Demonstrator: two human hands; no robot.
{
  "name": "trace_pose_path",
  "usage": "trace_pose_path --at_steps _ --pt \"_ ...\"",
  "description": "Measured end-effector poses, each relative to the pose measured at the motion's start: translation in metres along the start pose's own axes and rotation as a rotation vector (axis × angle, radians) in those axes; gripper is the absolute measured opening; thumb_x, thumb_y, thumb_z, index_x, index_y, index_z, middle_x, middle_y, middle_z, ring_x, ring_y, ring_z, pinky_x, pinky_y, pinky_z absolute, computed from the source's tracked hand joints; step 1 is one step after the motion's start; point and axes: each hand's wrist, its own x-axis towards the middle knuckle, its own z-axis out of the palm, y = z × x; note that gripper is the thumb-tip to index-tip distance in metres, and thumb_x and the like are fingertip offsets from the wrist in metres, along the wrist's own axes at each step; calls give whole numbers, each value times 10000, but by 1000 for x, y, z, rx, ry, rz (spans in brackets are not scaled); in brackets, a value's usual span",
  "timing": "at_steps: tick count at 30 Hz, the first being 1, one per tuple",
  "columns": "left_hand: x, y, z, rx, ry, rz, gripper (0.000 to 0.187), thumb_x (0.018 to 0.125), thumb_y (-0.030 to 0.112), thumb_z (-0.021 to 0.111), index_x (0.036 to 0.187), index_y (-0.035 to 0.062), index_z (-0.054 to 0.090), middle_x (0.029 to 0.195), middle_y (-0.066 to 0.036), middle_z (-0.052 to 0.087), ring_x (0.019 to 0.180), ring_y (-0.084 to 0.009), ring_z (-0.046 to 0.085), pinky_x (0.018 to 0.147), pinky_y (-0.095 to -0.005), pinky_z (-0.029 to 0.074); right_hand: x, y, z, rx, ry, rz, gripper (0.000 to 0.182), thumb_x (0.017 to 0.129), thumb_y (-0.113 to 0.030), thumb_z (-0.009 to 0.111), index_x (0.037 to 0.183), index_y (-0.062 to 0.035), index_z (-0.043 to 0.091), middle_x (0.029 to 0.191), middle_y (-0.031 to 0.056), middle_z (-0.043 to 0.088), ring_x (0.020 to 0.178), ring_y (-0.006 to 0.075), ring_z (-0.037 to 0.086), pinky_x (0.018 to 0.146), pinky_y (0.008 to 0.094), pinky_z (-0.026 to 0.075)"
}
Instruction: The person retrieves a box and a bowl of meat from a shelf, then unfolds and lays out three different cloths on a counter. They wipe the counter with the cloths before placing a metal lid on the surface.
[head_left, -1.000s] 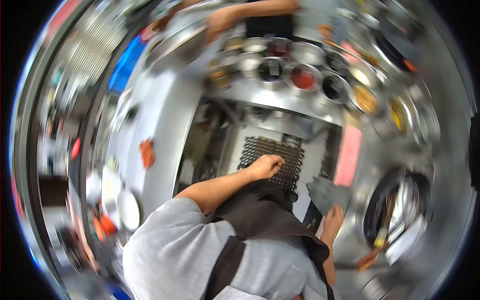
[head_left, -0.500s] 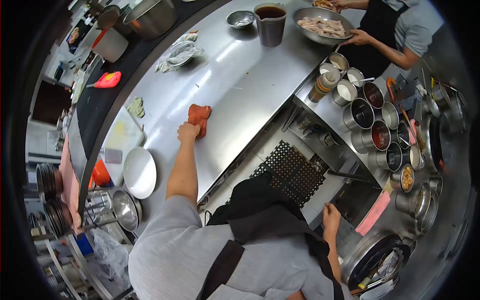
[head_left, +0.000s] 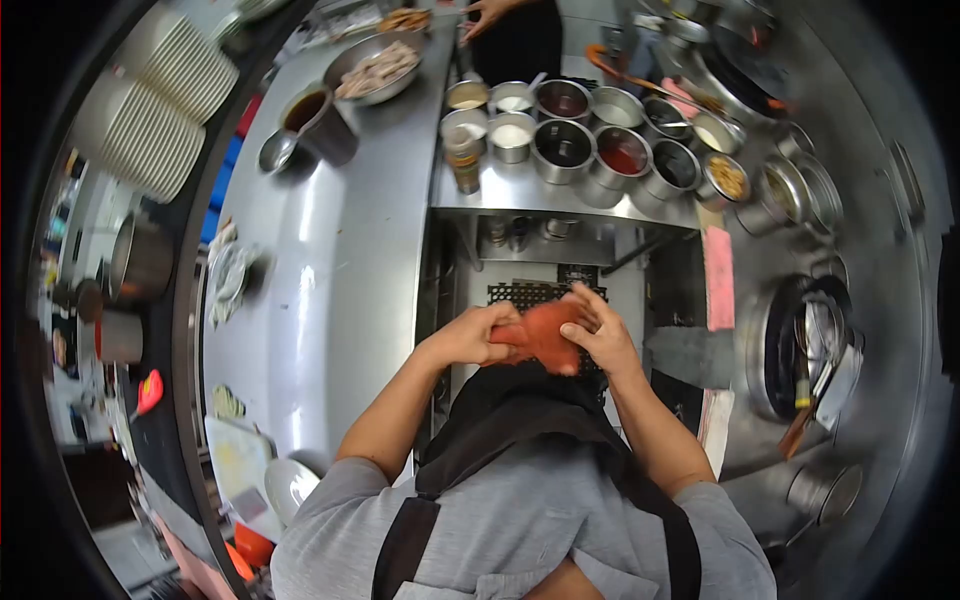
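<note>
A crumpled orange-red cloth (head_left: 548, 335) is held up in front of my apron, above the gap between the counters. My left hand (head_left: 475, 338) is closed on one end of it, the thumb and fingers pinching the fabric. On the other end, my right hand (head_left: 605, 335) has its thumb over the cloth, while its upper fingers are partly spread and slightly blurred. To the left of my hands runs the steel worktop (head_left: 375, 280).
A brown-liquid jug (head_left: 328, 130) and a bowl of pale meat strips (head_left: 378, 72) stand at the far left. Ahead are several sauce pots (head_left: 565, 150) and a shaker bottle (head_left: 463, 160). A wok (head_left: 780, 345) sits right. Another person's hand (head_left: 487, 15) shows at the top.
The cloth has left the worktop in my left hand and come in front of my body. My right hand has come up to it. My view has swung right.
</note>
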Motion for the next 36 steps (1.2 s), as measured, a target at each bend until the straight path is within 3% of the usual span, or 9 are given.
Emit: trace_pose_path --at_steps 7,10,13,16,19,24,27,31,36 --pt "77 59 42 190 -477 194 481 737 149 751 1133 17 513 1002 -98 660 918 -146 618 785 -301 497 -56 -70 -84 84 7 325 357 778 -162 754 1031 48 614 866 68 657 729 128 615 701 287 512" --pt "104 58 79 -185 -536 165 572 797 193 733 1282 21 482 1120 -86 619 1051 -164 570 926 -310 454 -71 -70 -119 -201 76 76 278 779 -119 734 995 26 636 784 74 664 667 115 614 622 267 500" --pt "135 69 118 18 -621 120 385 779 116 737 1114 13 575 1137 -96 608 1077 -177 553 961 -320 429 -83 -86 -146 -340 122 -34 253 753 -100 738 961 16 652 760 91 670 678 109 628 611 256 489" --pt "160 80 152 -448 -506 319 244 761 -14 708 903 60 523 1046 -109 645 1188 -241 509 1018 -379 377 -93 -101 -182 -329 135 41 245 742 -94 749 938 23 659 746 84 668 658 116 626 603 250 485" --pt "181 103 172 -733 -577 382 262 763 -52 681 928 76 524 1019 -142 649 1199 -299 509 997 -416 398 -98 -106 -210 -160 145 74 260 731 -75 755 949 29 659 737 78 665 651 125 632 602 252 488" --pt "203 155 212 -914 -579 378 341 830 144 696 1093 62 495 964 -144 635 986 -293 614 866 -434 494 -98 -117 -230 -136 60 -99 270 725 -34 745 972 29 656 830 100 689 776 153 664 705 267 498" --pt "209 175 253 -969 -437 348 346 856 172 668 1133 65 490 1014 -147 623 982 -271 616 856 -427 505 -89 -92 -255 -255 132 -188 320 749 -31 731 1047 17 625 893 90 692 812 160 665 741 284 505" --pt "211 158 288 -1018 -463 90 702 891 425 574 1398 19 308 1286 -138 494 1163 -251 510 991 -376 418 -85 -42 -270 151 409 -72 285 801 -36 695 1046 4 556 906 76 675 811 125 648 739 273 511" --pt "244 108 304 -514 -613 -150 629 831 78 640 1376 -5 337 1192 -106 560 1082 -195 555 934 -332 451 -92 31 -285 182 513 200 196 795 -52 703 931 27 586 807 81 666 754 96 621 661 250 497"
